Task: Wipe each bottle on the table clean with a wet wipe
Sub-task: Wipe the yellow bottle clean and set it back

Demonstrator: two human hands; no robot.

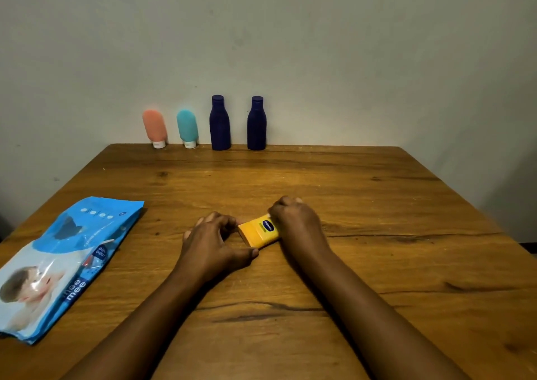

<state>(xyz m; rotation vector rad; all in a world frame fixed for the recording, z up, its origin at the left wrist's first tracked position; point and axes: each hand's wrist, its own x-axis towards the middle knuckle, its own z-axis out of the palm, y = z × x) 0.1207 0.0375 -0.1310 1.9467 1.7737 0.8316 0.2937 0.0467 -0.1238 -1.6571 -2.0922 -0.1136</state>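
The left grip (215,240) curls round the base end of the yellow bottle (257,233), thumb touching it. The right grip (293,220) is clamped over the other end. Between them the bottle lies flat on the counter (377,205), its long axis slanting from left-near to right-far.

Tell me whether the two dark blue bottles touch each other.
Apart: the head view shows wall between the left dark blue bottle and the right dark blue bottle.
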